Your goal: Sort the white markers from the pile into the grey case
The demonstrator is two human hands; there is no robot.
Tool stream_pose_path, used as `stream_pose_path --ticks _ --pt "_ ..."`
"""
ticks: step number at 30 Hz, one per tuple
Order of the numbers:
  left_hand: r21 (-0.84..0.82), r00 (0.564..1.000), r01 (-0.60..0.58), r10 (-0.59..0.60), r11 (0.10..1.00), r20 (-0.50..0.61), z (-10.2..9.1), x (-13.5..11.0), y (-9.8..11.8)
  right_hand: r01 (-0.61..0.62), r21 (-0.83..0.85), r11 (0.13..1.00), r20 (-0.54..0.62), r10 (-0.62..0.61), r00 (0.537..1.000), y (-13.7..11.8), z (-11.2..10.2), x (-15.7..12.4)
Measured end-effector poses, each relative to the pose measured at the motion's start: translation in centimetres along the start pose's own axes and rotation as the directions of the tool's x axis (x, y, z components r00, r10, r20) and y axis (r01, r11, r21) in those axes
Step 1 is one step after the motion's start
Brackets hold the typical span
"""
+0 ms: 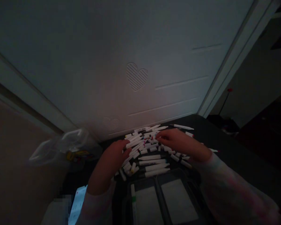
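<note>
A heap of white markers (152,157) with differently coloured ends lies on a dark tabletop. My left hand (114,156) rests at the heap's left side, thumb and fingers apart, touching the markers there. From the right, my right hand (175,140) reaches over the heap with its fingers bent down and apart among the markers; its fingertips are partly hidden. Several markers lie side by side in front of the heap. Nearest me is a dark tray-like case (157,184) with two pale compartments, and a single green-banded marker (134,200) lies in the left one.
A clear plastic container (61,147) with yellow things inside stands at the left. A lit phone or tablet screen (77,203) lies near my left forearm. Behind the table rises a white door-like panel (135,103) with embossed hearts. One marker (182,127) lies toward the back right.
</note>
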State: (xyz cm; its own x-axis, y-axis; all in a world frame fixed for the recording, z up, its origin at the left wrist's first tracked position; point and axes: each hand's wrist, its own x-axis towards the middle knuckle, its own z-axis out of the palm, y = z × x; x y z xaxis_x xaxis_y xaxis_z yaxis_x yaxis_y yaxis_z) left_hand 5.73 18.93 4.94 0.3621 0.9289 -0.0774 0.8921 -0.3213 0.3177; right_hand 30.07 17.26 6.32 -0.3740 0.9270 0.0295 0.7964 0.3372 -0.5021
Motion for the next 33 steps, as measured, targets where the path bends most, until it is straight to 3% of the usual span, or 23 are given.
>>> stream_pose_path --ticks 4,8,18,23,33 --pt "-0.025 1.000 0.015 -0.015 1.000 -0.005 -0.5 -0.4 -0.1 -0.101 -0.240 0.966 0.034 0.113 0.993 0.6 2.3 1.3" --pt "-0.053 1.000 0.011 -0.011 0.999 -0.007 -0.8 -0.6 0.1 -0.120 -0.371 0.921 0.076 0.159 0.984 1.4 4.2 2.2" --pt "-0.075 1.000 0.030 -0.030 0.997 0.005 -1.6 -0.9 0.4 0.015 -0.318 0.948 0.210 0.055 0.976 1.6 5.4 2.3" --pt "-0.105 1.000 0.013 -0.014 0.994 -0.002 -1.5 -0.8 0.0 0.009 -0.264 0.964 0.199 0.046 0.979 1.9 4.5 2.3" --pt "-0.060 0.999 0.032 -0.031 0.998 0.019 -1.3 -0.3 -0.7 -0.074 0.018 0.997 -0.032 0.074 0.997 2.2 -0.6 -0.1"
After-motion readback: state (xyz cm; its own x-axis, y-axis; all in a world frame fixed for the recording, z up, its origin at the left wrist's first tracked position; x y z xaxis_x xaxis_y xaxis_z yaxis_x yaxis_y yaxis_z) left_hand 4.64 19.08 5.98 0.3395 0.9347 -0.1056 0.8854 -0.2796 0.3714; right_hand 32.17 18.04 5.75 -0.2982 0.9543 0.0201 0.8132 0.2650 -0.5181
